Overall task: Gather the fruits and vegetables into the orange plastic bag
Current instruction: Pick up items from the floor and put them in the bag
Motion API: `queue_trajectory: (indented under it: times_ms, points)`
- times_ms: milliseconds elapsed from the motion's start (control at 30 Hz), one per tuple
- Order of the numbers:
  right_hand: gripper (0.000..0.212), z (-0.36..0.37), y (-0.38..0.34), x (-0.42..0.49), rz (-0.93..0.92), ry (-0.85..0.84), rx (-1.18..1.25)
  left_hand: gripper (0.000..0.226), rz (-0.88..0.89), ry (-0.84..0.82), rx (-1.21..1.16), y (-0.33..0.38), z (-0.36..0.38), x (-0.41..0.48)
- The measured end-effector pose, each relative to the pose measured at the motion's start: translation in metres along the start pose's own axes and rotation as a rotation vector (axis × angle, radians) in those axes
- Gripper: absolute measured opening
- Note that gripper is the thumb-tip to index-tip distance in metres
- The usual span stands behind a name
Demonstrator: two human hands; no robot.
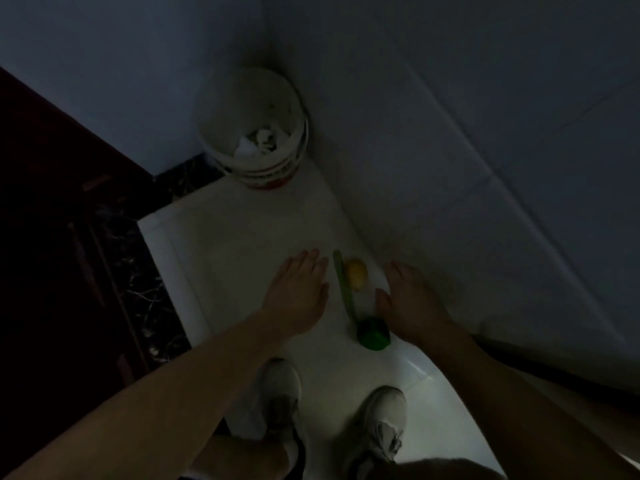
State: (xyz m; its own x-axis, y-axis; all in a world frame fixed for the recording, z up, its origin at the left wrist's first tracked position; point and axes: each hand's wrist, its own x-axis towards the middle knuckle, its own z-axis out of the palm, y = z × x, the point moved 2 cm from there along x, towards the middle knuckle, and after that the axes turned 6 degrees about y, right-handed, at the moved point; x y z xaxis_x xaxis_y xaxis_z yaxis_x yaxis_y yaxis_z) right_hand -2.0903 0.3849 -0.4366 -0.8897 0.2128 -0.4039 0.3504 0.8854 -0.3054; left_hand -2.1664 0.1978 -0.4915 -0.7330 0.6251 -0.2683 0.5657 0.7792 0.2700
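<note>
Progress near zero, judging by the layout: nothing bagged, nothing lifted. Left hand [298, 292] flat, fingers straight and close together, holding nothing, placed just left of a long green stalk [343, 292]; contact with the floor impossible to tell in this dim light. Right hand [412, 299] likewise spread and empty, just right of the produce, thumb near a dark green vegetable [374, 336], possibly a pepper, not gripping it. Small yellow fruit [356, 274] lying beside the stalk's far half, touching or nearly so. All three pieces loose on the white floor [242, 244], close to the pale wall [485, 168], bracketed between both hands. Orange plastic bag nowhere in view, so either out of frame or yet to be fetched. White bucket [256, 133] with crumpled scraps inside, standing in the corner, well apart from the produce. Pale shoes [381, 417] at bottom edge. Left to do, by this estimate: pick up stalk, yellow fruit and green vegetable, locate bag, drop everything in.
</note>
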Motion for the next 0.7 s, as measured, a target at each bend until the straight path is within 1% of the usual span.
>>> queue_trajectory:
  times_ms: [100, 133, 233, 267, 333, 367, 400, 433, 467, 567, 700]
  points:
    - [0.046, 0.04, 0.017, 0.031, -0.016, 0.001, 0.033, 0.058, 0.039, 0.026, 0.022, -0.019, 0.051, 0.033]
    - [0.044, 0.052, 0.023, 0.041, -0.061, -0.005, 0.037, 0.058, 0.061, 0.03, 0.039, -0.025, 0.068, 0.044]
    - [0.04, 0.09, 0.036, 0.069, -0.222, -0.06, -0.059, 0.056, 0.128, 0.029, 0.085, -0.042, 0.115, 0.075]
    - [0.041, 0.101, 0.039, 0.077, -0.242, -0.051, -0.088, 0.055, 0.154, 0.022, 0.101, -0.047, 0.131, 0.085]
    - [0.051, 0.132, 0.053, 0.099, -0.246, -0.08, -0.132, 0.055, 0.209, 0.003, 0.121, -0.057, 0.16, 0.103]
    - [0.053, 0.148, 0.062, 0.108, -0.288, -0.041, -0.174, 0.055, 0.236, -0.006, 0.121, -0.061, 0.174, 0.11]
    - [0.053, 0.161, 0.069, 0.115, -0.257, -0.089, -0.17, 0.056, 0.261, -0.015, 0.118, -0.066, 0.186, 0.117]
    - [0.055, 0.171, 0.075, 0.123, -0.25, -0.052, -0.193, 0.057, 0.281, -0.022, 0.115, -0.069, 0.197, 0.123]
    - [0.056, 0.185, 0.084, 0.13, -0.238, -0.064, -0.185, 0.057, 0.302, -0.023, 0.116, -0.073, 0.207, 0.128]
    - [0.064, 0.213, 0.102, 0.144, -0.121, -0.062, -0.068, 0.059, 0.354, -0.007, 0.115, -0.081, 0.228, 0.138]
    - [0.067, 0.232, 0.104, 0.151, -0.087, 0.001, 0.001, 0.062, 0.371, -0.043, 0.088, -0.085, 0.246, 0.148]
